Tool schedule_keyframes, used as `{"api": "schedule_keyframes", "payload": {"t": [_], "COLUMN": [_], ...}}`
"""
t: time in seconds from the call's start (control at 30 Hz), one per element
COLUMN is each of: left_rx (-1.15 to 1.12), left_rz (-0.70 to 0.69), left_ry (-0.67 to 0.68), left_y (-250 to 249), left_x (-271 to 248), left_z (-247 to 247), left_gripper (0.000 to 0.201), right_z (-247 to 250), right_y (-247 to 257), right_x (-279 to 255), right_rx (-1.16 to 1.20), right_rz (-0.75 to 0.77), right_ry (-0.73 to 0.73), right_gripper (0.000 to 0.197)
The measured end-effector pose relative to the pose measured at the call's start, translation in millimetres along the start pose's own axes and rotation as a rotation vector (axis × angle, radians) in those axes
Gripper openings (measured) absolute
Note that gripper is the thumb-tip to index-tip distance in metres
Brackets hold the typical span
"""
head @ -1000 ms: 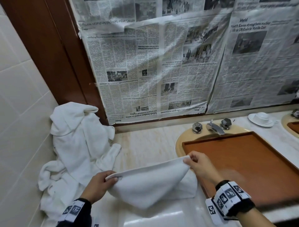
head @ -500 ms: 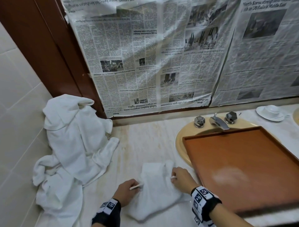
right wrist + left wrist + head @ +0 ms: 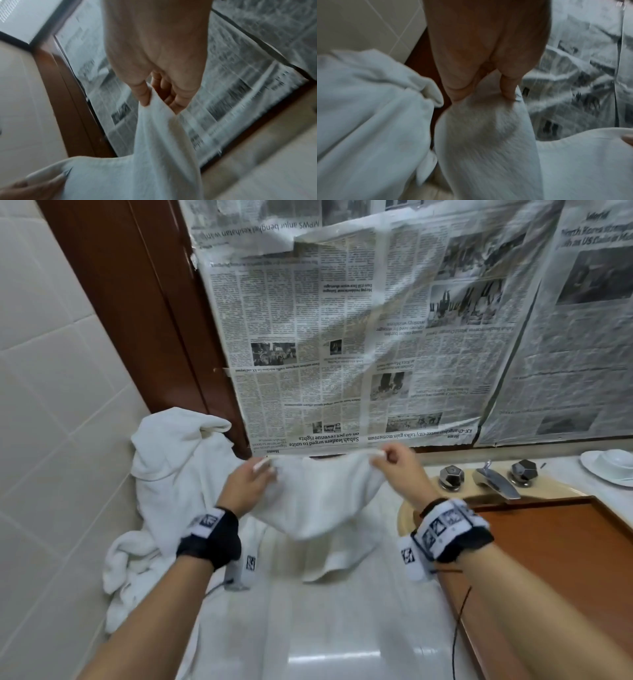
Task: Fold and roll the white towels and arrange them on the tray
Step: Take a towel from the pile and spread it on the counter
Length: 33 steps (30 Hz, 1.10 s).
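Observation:
A small white towel hangs in the air above the counter, stretched between both hands. My left hand pinches its left top corner, and my right hand pinches the right top corner. The left wrist view shows the left hand gripping the towel from above. In the right wrist view the right hand pinches the towel between thumb and fingers. The towel's lower edge droops onto the counter. The brown tray lies to the right over the basin, with nothing on it.
A heap of white towels lies against the tiled wall at left. A faucet with two knobs stands behind the tray. A white saucer and cup sit at far right. Newspaper covers the wall behind.
The towel was laid down on the counter half a second ago; both hands have since lifted it by its corners and spread it out in the air.

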State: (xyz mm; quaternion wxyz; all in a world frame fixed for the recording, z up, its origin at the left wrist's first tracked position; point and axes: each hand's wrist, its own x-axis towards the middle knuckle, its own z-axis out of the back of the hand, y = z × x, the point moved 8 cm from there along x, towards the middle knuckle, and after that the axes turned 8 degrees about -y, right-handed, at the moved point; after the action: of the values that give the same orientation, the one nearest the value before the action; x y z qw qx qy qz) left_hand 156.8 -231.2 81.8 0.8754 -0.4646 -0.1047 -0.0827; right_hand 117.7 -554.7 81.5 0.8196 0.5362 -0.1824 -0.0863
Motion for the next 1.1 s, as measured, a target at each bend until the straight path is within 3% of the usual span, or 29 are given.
{"api": "schedule_keyframes", "payload": {"t": [0.13, 0.23, 0.43, 0.63, 0.73, 0.97, 1.1], "left_rx": [-0.137, -0.170, -0.148, -0.230, -0.257, 0.028, 0.130], "left_rz": [-0.140, -0.167, -0.084, 0.002, 0.125, 0.459, 0.498], "left_ry": [-0.119, -0.071, 0.071, 0.055, 0.067, 0.145, 0.171], "left_y": [-39.6, -41.9, -11.6, -6.6, 18.9, 145.3, 156.3], "left_x": [20.6, 6.2, -59.7, -107.9, -125.3, -176.0, -194.7], "left_z": [51.3, 61.3, 59.2, 72.6, 52.1, -22.0, -44.8], "left_gripper": [0.022, 0.017, 0.029, 0.038, 0.038, 0.051, 0.041], "right_z": [55.3, 69.0, 69.7, 74.1, 56.3, -9.4, -31.6], "right_y": [54.2, 55.1, 32.2, 43.6, 10.3, -129.2, -164.9], "right_x": [20.3, 9.1, -47.2, -81.3, -86.6, -132.3, -157.1], "right_rx": [0.143, 0.179, 0.106, 0.176, 0.146, -0.191, -0.290], "right_rz": [0.090, 0.093, 0.103, 0.136, 0.072, -0.212, -0.292], "right_ry": [-0.137, -0.099, 0.054, 0.119, 0.139, 0.249, 0.250], "right_gripper": [0.013, 0.013, 0.012, 0.010, 0.008, 0.010, 0.006]}}
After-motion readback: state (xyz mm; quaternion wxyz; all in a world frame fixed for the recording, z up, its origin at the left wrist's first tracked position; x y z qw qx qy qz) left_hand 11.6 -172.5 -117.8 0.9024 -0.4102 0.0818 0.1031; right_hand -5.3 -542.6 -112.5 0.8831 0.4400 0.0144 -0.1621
